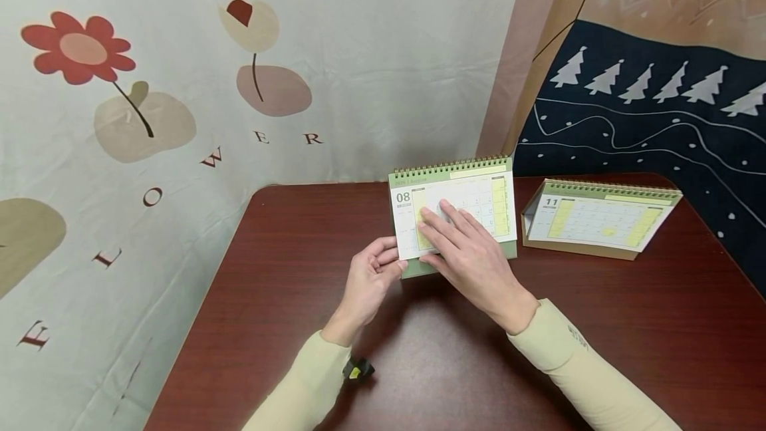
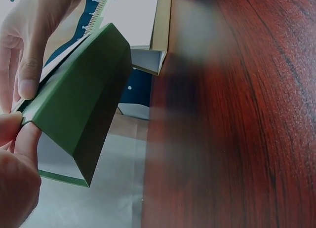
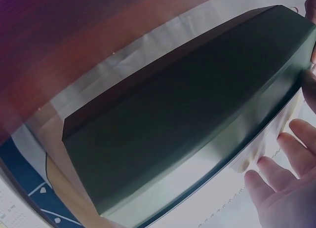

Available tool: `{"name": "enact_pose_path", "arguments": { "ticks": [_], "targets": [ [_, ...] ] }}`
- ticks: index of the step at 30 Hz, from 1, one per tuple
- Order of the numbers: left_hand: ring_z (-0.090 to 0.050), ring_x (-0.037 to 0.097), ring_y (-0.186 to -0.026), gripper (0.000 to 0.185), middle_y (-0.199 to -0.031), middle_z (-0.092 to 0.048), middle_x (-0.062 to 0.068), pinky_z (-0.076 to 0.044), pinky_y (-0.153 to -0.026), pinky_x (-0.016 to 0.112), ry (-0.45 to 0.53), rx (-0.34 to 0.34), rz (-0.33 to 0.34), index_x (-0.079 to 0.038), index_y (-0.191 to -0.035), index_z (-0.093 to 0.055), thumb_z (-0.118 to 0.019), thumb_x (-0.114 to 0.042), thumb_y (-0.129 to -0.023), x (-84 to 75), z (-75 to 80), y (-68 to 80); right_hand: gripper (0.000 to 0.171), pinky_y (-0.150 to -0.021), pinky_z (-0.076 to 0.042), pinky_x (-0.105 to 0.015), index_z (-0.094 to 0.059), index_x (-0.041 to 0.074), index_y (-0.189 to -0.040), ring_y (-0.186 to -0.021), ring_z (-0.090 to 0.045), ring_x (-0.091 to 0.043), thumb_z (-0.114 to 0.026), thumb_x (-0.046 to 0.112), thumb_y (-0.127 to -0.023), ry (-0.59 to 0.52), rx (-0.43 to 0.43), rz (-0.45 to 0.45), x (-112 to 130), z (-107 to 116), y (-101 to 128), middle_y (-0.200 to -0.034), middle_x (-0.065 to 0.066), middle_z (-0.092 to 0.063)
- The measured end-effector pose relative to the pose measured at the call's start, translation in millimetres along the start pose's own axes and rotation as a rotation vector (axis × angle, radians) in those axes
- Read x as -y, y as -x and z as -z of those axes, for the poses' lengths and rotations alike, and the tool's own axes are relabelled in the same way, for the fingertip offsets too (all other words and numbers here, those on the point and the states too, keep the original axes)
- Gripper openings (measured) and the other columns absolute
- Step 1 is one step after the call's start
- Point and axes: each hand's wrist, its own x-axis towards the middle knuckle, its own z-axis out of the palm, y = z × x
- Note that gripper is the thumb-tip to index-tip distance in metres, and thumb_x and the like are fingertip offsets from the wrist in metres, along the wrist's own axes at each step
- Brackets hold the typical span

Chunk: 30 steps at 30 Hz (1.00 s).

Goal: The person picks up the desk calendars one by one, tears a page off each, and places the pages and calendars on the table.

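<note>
A green desk calendar [image 1: 473, 198] showing "08" stands on the dark wooden table [image 1: 287, 298]. My left hand [image 1: 391, 261] pinches the lower left corner of its front page. My right hand [image 1: 439, 221] lies flat on that page with straight fingers. In the left wrist view, the calendar's green base [image 2: 84, 104] is close up, my left fingertips [image 2: 17, 134] pinch its edge, and a right finger [image 2: 29, 65] rests above. The right wrist view shows the dark green base [image 3: 187, 114] and my right fingers [image 3: 286, 173] spread against the pale page.
A second desk calendar [image 1: 598, 218] showing "11" leans back to the right of the first, also seen as a calendar [image 2: 133, 20] in the left wrist view. A flower-print cloth [image 1: 149, 118] hangs at left and behind, and a navy tree-print cloth [image 1: 646, 118] at right.
</note>
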Motion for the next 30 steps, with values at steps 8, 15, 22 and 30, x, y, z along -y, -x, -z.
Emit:
{"name": "enact_pose_path", "arguments": {
  "ticks": [8, 15, 22, 30],
  "targets": [
    [-0.071, 0.01, -0.098, 0.038, -0.122, -0.066, 0.035, -0.057, -0.078, 0.02, 0.028, 0.006, 0.003, 0.017, -0.128, -0.057, -0.056, 0.019, -0.09, 4.0, 1.1, -0.6, 0.044, -0.116, -0.038, -0.051, -0.069, 0.006, -0.133, -0.144, -0.045, -0.033, -0.075, 0.028, -0.095, -0.019, 0.028, 0.017, -2.1, 1.4, 2.3, -0.15, -0.009, -0.058],
    [-0.07, 0.009, -0.094, 0.039, -0.12, -0.067, 0.036, -0.057, -0.076, 0.021, 0.027, -0.008, 0.005, 0.016, -0.129, -0.057, -0.056, 0.018, -0.091, 5.5, 2.3, -0.8, 0.039, -0.11, -0.045, -0.05, -0.071, 0.006, -0.129, -0.137, -0.054, -0.034, -0.046, 0.031, -0.112, 0.001, -0.011, 0.089, -3.4, -0.6, 5.8, -0.141, -0.011, -0.064],
    [-0.07, 0.008, -0.09, 0.037, -0.118, -0.068, 0.034, -0.056, -0.071, 0.021, 0.023, -0.001, 0.013, 0.016, -0.128, -0.058, -0.058, 0.016, -0.091, 6.5, 2.6, -0.5, 0.03, -0.099, -0.054, -0.041, -0.069, 0.001, -0.12, -0.122, -0.067, -0.027, -0.047, 0.019, -0.112, -0.008, -0.058, 0.111, -1.2, 1.0, 5.5, -0.129, -0.014, -0.071],
    [-0.07, 0.009, -0.092, 0.037, -0.118, -0.068, 0.035, -0.055, -0.073, 0.02, 0.024, 0.026, 0.009, 0.017, -0.128, -0.057, -0.059, 0.015, -0.091, 8.9, 3.1, -0.3, 0.019, -0.088, -0.059, -0.039, -0.071, -0.001, -0.113, -0.113, -0.071, -0.022, -0.068, 0.013, -0.101, -0.092, -0.128, 0.088, -3.5, 5.9, 4.2, -0.118, -0.012, -0.075]
  ]
}}
